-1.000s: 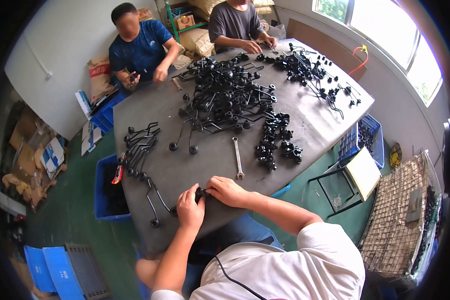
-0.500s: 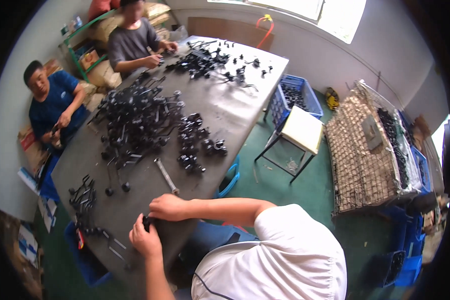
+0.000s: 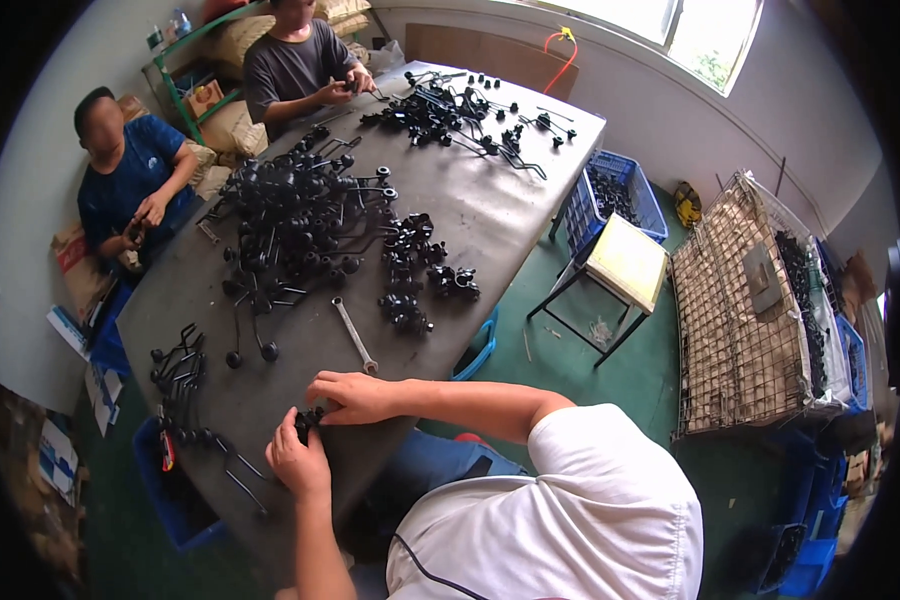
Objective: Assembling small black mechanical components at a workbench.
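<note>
Left hand (image 3: 298, 462) pinching small black part (image 3: 308, 424) above near end of table (image 3: 305, 375); right hand (image 3: 358, 398) at part's right side — pinch or mere touch, cannot tell. Slack left grip could drop part; careless right-hand swing could knock wrench (image 3: 354, 335) just beyond.

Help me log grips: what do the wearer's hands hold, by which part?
A small black fitting, held between the left hand and right hand; which part they grip is hidden.

Small part (image 3: 305, 424) black; wrench (image 3: 354, 335) silver; tabletop (image 3: 490, 240) grey; crate (image 3: 652, 208) blue; stool seat (image 3: 627, 262) yellowish (legs (image 3: 625, 336) black).
</note>
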Demonstrator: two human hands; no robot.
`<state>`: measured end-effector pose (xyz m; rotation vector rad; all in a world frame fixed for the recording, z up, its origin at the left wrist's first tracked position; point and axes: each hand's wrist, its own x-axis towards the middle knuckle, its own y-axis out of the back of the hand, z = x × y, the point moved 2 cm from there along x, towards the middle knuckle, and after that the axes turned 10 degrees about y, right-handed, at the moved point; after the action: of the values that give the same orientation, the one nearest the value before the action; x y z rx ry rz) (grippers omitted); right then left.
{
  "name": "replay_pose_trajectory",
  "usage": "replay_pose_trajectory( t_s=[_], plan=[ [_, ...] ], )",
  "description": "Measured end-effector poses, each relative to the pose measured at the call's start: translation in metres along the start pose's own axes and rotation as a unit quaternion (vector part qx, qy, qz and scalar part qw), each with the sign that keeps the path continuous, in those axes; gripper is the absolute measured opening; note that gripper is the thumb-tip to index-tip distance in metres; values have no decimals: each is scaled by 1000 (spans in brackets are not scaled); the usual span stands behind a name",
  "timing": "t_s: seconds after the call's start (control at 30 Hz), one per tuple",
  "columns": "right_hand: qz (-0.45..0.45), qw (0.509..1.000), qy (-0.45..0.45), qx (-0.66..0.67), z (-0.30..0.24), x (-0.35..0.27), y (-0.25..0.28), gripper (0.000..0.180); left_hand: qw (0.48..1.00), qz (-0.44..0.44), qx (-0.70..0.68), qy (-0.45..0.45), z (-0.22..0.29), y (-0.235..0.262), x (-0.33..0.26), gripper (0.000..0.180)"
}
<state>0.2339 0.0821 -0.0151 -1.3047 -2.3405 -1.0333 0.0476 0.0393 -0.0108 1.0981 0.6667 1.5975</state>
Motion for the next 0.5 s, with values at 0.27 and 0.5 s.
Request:
replay_pose_trajectory(
  t_s=[0.27, 0.5],
  plan=[
    [5, 1000, 14, -7, 15, -2, -6, 23, 1000, 10, 5, -13, 1, -3, 0, 44],
    [-23, 990, -63, -124, 13, -1, -6, 17, 1000, 16, -1, -17, 2, -7, -2, 43]
  ],
)
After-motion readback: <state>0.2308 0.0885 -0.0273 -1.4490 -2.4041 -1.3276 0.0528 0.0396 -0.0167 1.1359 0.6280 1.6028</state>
